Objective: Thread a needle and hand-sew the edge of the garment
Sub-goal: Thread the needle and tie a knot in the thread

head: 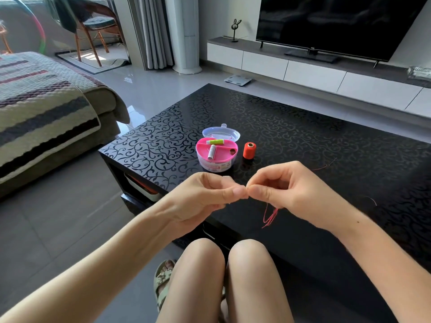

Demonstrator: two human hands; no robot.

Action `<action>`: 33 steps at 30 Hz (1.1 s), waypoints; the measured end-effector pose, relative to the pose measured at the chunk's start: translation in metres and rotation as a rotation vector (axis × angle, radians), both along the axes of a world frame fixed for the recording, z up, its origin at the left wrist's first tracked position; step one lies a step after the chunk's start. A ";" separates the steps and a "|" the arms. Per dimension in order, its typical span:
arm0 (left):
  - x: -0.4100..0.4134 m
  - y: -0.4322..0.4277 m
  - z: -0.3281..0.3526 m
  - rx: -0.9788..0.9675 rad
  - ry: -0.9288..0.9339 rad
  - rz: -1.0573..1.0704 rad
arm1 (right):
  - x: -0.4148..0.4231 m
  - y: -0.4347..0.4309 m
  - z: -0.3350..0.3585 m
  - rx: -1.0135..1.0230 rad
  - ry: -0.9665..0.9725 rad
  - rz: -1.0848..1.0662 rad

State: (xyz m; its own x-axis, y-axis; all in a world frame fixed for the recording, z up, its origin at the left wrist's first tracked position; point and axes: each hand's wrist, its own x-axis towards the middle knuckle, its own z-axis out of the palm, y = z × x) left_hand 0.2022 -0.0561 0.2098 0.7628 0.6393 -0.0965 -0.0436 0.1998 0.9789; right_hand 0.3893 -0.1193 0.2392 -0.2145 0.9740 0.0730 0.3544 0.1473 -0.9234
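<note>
Threading mid-frame: right hand pinches red thread, left hand pinches what's likely the needle (too tiny to see), so keep both fingertips close and steady.

Both hands are up in front of the body, meeting at the fingertips. The left hand comes in from the left, its thumb pressed against the forefinger in a tight pinch; whatever sits between them is too small to see. The right hand faces it, thumb and forefinger pinched too, nearly touching the left's tips, other fingers loosely curled, with a red thread dangling from under the palm. The left forearm and right forearm are bare, angling inward from the lower corners. The bare knees sit side by side below.
</note>
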 end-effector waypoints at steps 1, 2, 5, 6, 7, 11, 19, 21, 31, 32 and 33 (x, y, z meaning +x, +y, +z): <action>0.002 -0.001 0.000 -0.026 -0.046 0.037 | -0.003 0.000 -0.008 -0.027 0.108 -0.051; 0.005 -0.002 0.000 -0.047 -0.091 0.082 | -0.009 0.000 -0.016 -0.044 0.208 -0.108; 0.022 -0.003 -0.004 -0.069 -0.195 0.327 | -0.030 -0.006 -0.035 0.013 0.298 -0.245; 0.027 -0.003 -0.006 -0.020 -0.203 0.411 | -0.037 -0.009 -0.037 0.057 0.254 -0.267; 0.030 -0.003 -0.008 0.094 -0.189 0.485 | -0.041 -0.011 -0.038 0.100 0.200 -0.286; 0.021 0.009 -0.024 0.931 0.117 0.629 | -0.035 -0.017 -0.028 0.162 0.059 -0.339; 0.007 0.016 -0.012 1.723 0.250 0.435 | -0.019 -0.018 -0.005 0.027 0.030 -0.207; 0.006 0.016 -0.008 1.698 0.273 0.420 | -0.018 -0.017 -0.003 0.003 0.025 -0.197; 0.006 0.003 0.002 1.374 0.331 0.385 | -0.013 -0.023 0.000 -0.064 0.030 -0.189; 0.006 0.002 0.003 1.363 0.335 0.376 | -0.013 -0.023 0.000 -0.072 0.036 -0.194; 0.005 0.001 0.004 1.353 0.342 0.369 | -0.012 -0.023 0.000 -0.080 0.038 -0.201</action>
State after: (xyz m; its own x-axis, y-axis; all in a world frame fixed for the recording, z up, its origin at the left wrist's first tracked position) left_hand 0.2075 -0.0552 0.2134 0.6008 0.5383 0.5910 0.3839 -0.8427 0.3773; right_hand 0.3774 -0.1420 0.2390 -0.0138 0.9999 -0.0021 0.3336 0.0026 -0.9427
